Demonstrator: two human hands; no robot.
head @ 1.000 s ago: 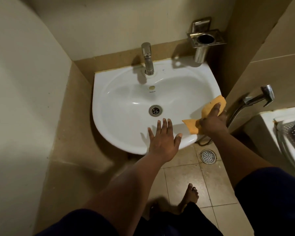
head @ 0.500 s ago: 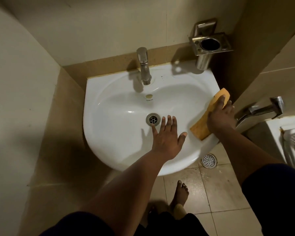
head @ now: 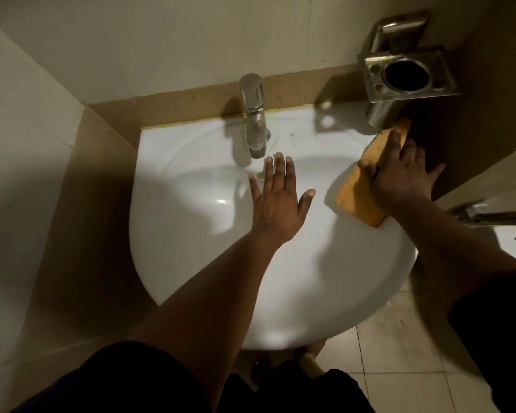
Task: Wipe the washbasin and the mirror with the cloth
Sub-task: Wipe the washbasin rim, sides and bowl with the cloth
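Glossy white washbasin point(head: 191, 234); right hand point(head: 399, 177) flat on orange cloth point(head: 358, 192); left hand point(head: 277, 204) splayed.

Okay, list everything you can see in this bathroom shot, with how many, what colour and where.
washbasin: one, white, fixed against the back wall, filling the middle of the view
tap: one, silver metal, upright at the back rim of the washbasin
cloth: one, orange-yellow, lying along the washbasin's right rim
tumbler holder: one, brushed metal, on the wall above the back right corner
floor tiles: several, beige, below the washbasin at lower right
left hand: one, fingers straight and spread, over the bowl just in front of the tap
right hand: one, pressing flat on the cloth
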